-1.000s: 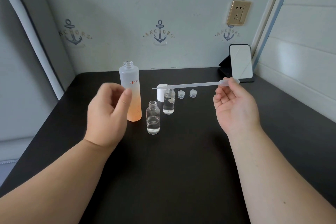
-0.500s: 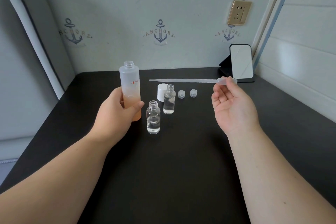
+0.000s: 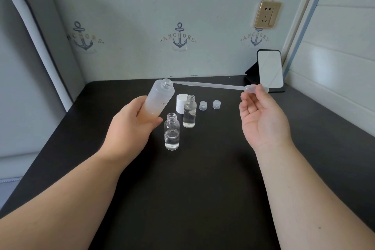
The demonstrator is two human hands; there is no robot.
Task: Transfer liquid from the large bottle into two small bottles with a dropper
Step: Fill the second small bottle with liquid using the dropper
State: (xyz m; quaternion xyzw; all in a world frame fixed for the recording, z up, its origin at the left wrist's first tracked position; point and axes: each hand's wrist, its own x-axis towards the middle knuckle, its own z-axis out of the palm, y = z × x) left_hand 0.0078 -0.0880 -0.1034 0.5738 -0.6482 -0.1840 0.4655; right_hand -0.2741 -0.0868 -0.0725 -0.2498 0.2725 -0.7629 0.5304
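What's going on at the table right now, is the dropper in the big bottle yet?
Not quite. The left hand grips the large bottle, tilted with its open neck toward the dropper. The right hand pinches the dropper's bulb, holding it nearly level, tip right at the bottle's mouth; whether it is inside, I cannot tell. Both small bottles stand uncapped on the table, each holding some clear liquid, with the white cap and two small caps behind.

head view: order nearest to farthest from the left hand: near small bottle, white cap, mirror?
1. near small bottle, just right of the left hand.
2. white cap, behind the bottles.
3. mirror, far right corner of the table.
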